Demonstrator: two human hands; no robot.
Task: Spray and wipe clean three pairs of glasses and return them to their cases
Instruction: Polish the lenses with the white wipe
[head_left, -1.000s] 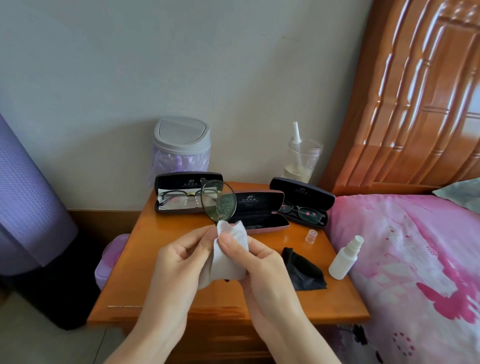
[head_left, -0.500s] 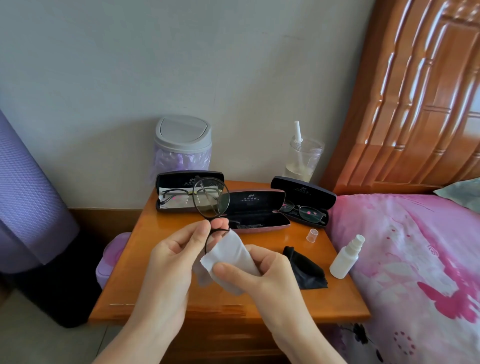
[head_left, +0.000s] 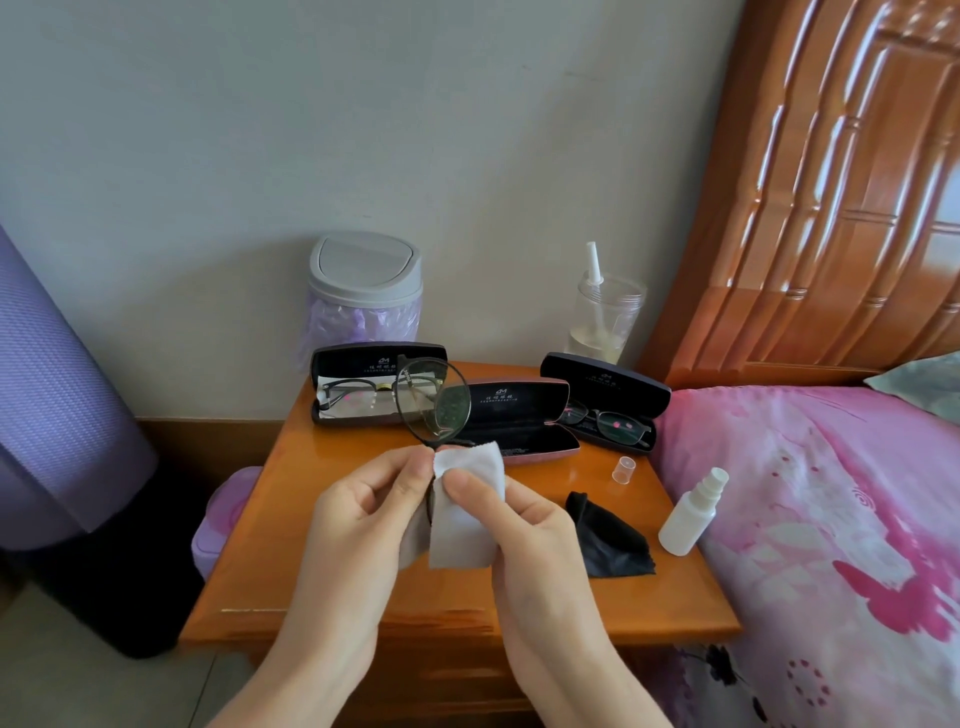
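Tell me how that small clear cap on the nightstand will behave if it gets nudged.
The clear cap looks thin and hollow, so probably very light and easily knocked. It stands upright near the nightstand edge by the bed; tipped over, its round shape would likely roll.

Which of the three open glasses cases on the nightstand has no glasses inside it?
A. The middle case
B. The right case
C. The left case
A: the middle case shows only its dark lining, while the left case and the right case each hold a pair.
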